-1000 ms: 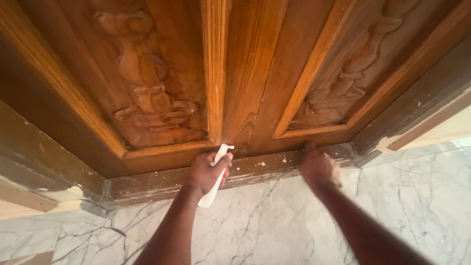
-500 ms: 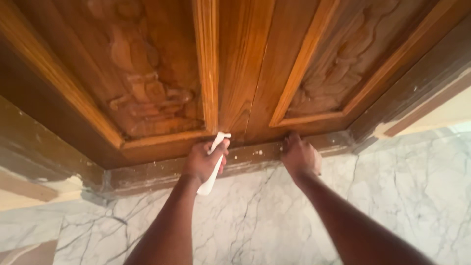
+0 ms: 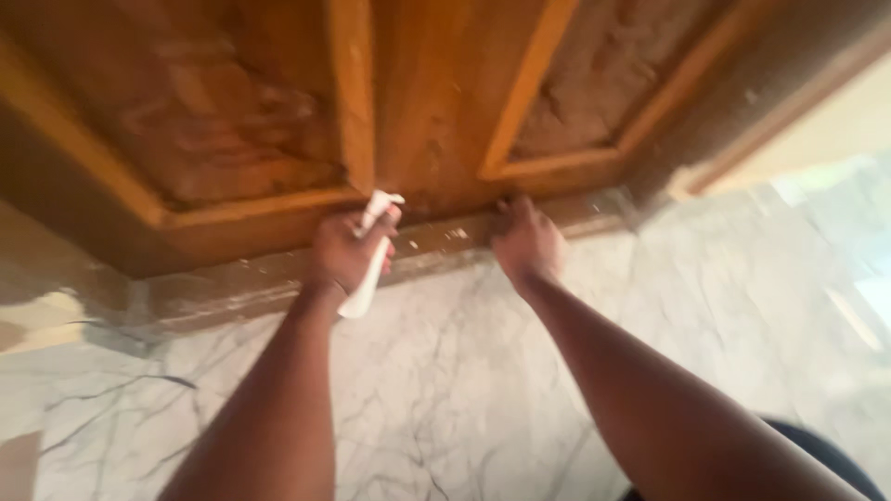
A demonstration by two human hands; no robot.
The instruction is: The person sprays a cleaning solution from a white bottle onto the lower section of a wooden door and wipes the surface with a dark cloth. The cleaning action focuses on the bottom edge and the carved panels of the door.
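Note:
My left hand grips a thin white tool that looks like a scraper or folded strip, its top end touching the bottom rail of a carved wooden double door. My right hand rests with its fingers against the door's bottom edge, holding nothing that I can see. A dusty, paint-flecked threshold strip runs under both hands. The frame is blurred.
White marble floor with dark veins spreads beneath my arms. The door frame slants away at the right, with a bright floor area beyond it. A dark piece of clothing shows at the bottom right.
The view has shifted and blurred. My right hand has slid left along the door's bottom edge. My left hand stays on the white tool at the door's middle seam.

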